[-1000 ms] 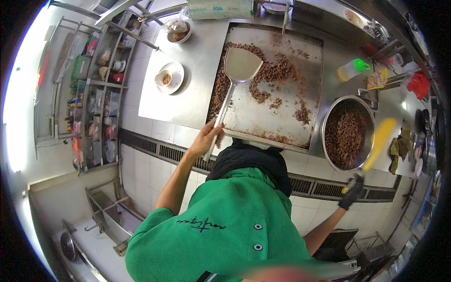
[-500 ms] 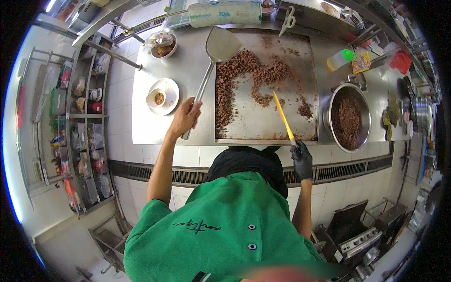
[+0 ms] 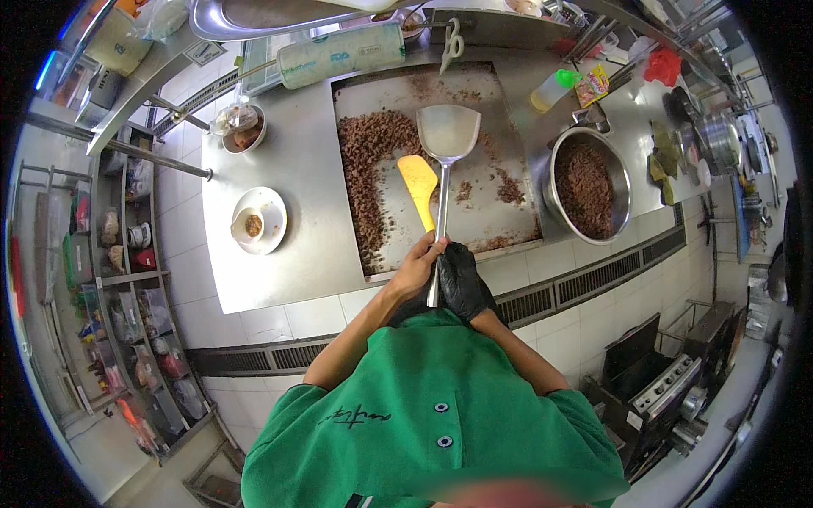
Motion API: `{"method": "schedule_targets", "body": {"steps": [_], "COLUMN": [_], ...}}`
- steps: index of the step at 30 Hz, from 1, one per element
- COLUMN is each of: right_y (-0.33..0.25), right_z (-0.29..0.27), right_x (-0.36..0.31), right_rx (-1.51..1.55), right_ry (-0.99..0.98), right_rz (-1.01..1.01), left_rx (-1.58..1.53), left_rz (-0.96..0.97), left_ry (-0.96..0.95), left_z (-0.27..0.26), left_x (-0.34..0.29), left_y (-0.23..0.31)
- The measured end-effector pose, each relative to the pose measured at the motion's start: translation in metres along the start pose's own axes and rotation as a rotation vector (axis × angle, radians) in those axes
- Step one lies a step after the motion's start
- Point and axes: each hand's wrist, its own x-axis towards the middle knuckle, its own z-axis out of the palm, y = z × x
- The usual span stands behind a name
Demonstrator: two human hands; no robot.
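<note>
Yellow spatula [image 3: 417,182], handle end hidden by the left fingers [image 3: 426,254], and metal tray [image 3: 254,24] cropped at top

this is a kitchen, a working, commercial-looking one rather than a home's. a long steel bench [image 3: 309,212] has a griddle-like plate [image 3: 466,218] set into it, strewn with brown crumbled food [image 3: 373,140], and a big steel bowl [image 3: 624,195] holds similar crumbs. a roll of plastic film [image 3: 343,57] sits on a rod. an open rack [image 3: 131,278] carries bagged goods [image 3: 174,360], an appliance [image 3: 665,385] shows a row of knobs, and slotted grating [image 3: 593,279] crosses the white tiled floor [image 3: 559,332].
</note>
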Motion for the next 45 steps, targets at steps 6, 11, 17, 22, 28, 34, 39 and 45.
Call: {"method": "schedule_targets", "body": {"steps": [6,11,17,22,28,34,39,45], "right_y": [0.009,0.022,0.090,0.153,0.197,0.214,0.230,0.245], "right_z": [-0.028,-0.047,-0.090,-0.098,-0.063,-0.056,-0.059,-0.060], "right_x": [0.019,0.013,0.032,0.109,0.194,0.228,0.231,0.233], "right_rx": [0.567,0.645,0.006,-0.502,-0.707,-0.719,-0.699,-0.748], "right_ry": [-0.250,-0.273,0.081,-0.006,-0.016,-0.026,-0.012,0.003], "right_rz": [0.560,0.571,0.463,0.310,0.183,0.223,0.275,0.356], "left_rx": [0.098,0.557,0.675,0.331,0.375,0.315,0.322,0.326], "left_rz": [0.124,0.346,0.330,0.177,0.304,0.281,0.305,0.307], "left_ry": [0.081,0.157,0.280,0.271,0.341,0.480,0.487,0.464], "left_z": [0.025,0.036,0.026,0.010,0.008,0.005,0.001,-0.004], "left_x": [0.021,0.025,-0.010,-0.040,-0.062,-0.073,-0.074,-0.070], "left_y": [0.007,0.013,0.031,0.028,0.016,0.006,0.005,0.005]}}
